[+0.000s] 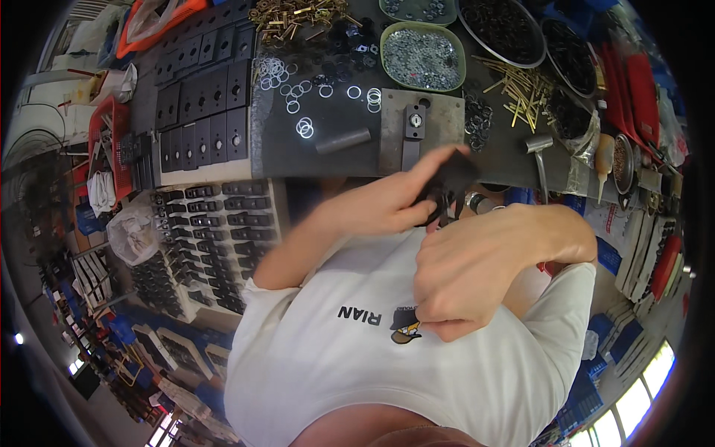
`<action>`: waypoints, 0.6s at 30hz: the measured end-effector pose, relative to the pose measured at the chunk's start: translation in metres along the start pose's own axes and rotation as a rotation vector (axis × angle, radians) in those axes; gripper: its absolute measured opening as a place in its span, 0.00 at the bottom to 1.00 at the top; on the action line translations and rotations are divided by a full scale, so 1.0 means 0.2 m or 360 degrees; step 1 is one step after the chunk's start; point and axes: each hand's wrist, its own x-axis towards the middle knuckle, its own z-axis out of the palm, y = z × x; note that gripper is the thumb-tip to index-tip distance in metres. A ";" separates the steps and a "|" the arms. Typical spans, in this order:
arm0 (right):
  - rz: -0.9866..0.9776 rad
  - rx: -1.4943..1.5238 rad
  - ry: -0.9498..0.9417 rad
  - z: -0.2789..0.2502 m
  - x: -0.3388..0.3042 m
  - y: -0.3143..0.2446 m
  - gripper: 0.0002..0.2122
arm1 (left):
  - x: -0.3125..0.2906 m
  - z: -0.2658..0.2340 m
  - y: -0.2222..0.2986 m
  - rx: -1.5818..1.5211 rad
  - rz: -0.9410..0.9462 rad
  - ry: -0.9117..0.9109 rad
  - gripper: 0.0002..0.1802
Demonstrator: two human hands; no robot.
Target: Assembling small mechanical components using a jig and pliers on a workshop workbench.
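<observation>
My left hand (376, 203) grips a dark, blocky metal part (456, 173) at the bench's near edge, in front of my chest. The part is tilted and smeared by motion. Beside it my right hand (477, 264) is curled into a closed shape, its back toward the view. Whatever its fingers hold is hidden. A silver cylindrical piece (482, 203) shows just beyond the right knuckles. On a worn metal plate (397, 104) past my hands lies another black block with a round lock face (415, 121).
Loose steel rings (304, 128) and a dark rod (342, 141) lie left of the plate. Black blocks stand in rows (205, 141) farther left. Green tubs (422, 59), bowls of dark parts (503, 30), brass pins (521, 93) and a hammer (541, 160) fill the back and right.
</observation>
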 end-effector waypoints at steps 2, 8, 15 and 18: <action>-0.0040 0.0271 -0.0223 0.01 0.04 0.00 0.19 | 0.01 0.00 -0.01 0.0291 -0.0072 -0.0298 0.43; -0.0210 0.0925 -0.0515 0.00 0.09 0.07 0.22 | 0.00 0.09 -0.03 0.0679 -0.0020 -0.0588 0.42; -0.0713 0.1091 0.1233 0.01 -0.10 0.12 0.23 | -0.08 0.12 -0.09 0.0627 0.0063 0.0105 0.43; 0.0864 0.0728 0.2271 -0.08 -0.20 0.10 0.19 | -0.02 0.05 -0.03 -0.0095 0.0008 0.0729 0.42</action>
